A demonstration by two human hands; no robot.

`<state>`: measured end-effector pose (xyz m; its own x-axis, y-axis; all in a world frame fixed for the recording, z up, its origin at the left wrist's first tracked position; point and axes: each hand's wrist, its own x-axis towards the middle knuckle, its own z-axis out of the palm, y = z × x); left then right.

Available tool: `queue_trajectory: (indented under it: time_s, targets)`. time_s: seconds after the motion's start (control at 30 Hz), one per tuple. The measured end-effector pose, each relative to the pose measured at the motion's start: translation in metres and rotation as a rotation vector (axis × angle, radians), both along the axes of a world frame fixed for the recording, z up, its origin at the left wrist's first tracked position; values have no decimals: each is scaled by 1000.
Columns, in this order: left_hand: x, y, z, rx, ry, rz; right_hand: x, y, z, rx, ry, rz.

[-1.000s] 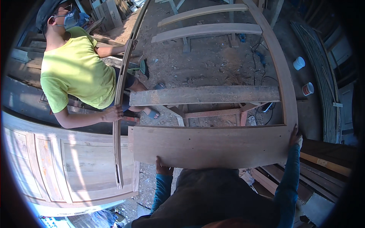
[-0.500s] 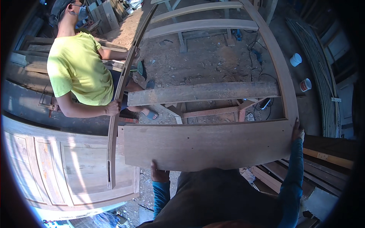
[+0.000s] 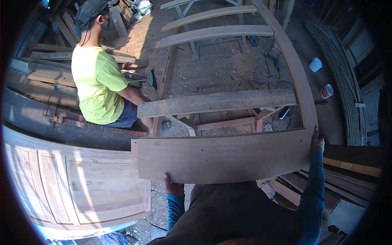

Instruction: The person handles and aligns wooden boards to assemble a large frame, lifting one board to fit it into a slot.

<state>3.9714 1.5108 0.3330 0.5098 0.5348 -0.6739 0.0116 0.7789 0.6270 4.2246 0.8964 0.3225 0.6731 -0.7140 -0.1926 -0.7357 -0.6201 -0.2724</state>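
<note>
A wide wooden rail [image 3: 224,159] with small dark holes lies in front of me, a tenon showing at its left end. Its right end meets a long wooden stile [image 3: 295,73] that runs away from me. My left hand [image 3: 174,187] grips the rail's near edge toward its left end, thumb on top. My right hand [image 3: 317,139] is closed round the outer edge at the right corner, where rail and stile meet. Farther off, two slimmer rails [image 3: 216,34] reach left from the stile. A loose stile [image 3: 165,81] sits lower on the left, near a co-worker's lowered arm.
A co-worker in a yellow shirt [image 3: 98,81] bends at the left. A panelled door [image 3: 106,183] lies at the near left. A rough beam [image 3: 216,102] crosses under the frame on trestles. White buckets [image 3: 315,64], cables and stacked boards [image 3: 302,188] are on the right.
The co-worker has moved the left stile away from the rail ends and lowered it, bending down and turning away. The rail has shifted slightly; both my hands keep their hold.
</note>
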Motion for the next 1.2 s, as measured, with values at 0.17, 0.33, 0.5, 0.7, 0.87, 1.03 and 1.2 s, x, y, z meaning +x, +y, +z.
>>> queue_trajectory:
  time_s: [0.17, 0.33, 0.5, 0.7, 0.87, 1.03, 1.2]
  targets:
    - [3, 4, -9, -23, 2, 10, -1, 7, -2, 0, -28, -6]
    - [8, 2, -13, -35, 10, 20, 2, 10, 7, 22, 38, -19]
    - [13, -1, -7, -44, -1, 35, 3, 19, 9, -7, -43, 61]
    - [13, 4, -18, -105, 4, 70, 0, 8, 1, -19, 32, -25]
    - [9, 9, -28, -137, 8, 77, 3, 10, 3, -14, 56, -8]
    - [3, 11, -37, -165, -6, 70, 0, 17, 7, -24, -32, 53]
    - [6, 10, -37, -128, 17, 66, 0, 6, -5, -78, 12, 12]
